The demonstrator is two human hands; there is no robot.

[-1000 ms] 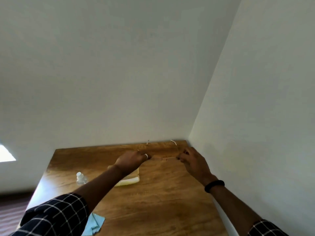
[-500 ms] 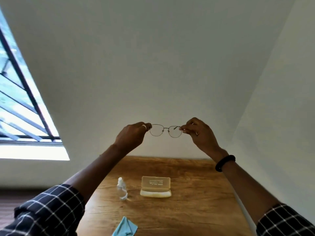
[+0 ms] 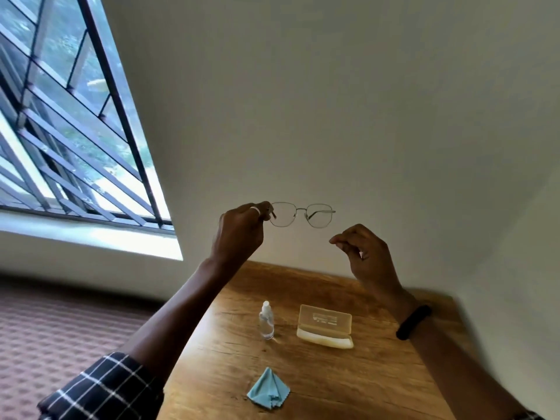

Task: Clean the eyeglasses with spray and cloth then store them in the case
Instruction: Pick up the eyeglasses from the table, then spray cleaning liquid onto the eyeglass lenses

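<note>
Only the left hand [image 3: 239, 231] pinches the thin wire-rimmed eyeglasses [image 3: 301, 214] at one corner; the right hand [image 3: 362, 248], loosely curled, holds nothing; they could twist and drop onto the wooden worktop [image 3: 378, 383].

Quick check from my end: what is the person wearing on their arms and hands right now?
Both forearms are bare, with dark checked sleeves with thin white lines pushed up toward the elbows. The left hand has a pale ring on one finger. The right hand has a plain black band around the wrist. No gloves.
</note>
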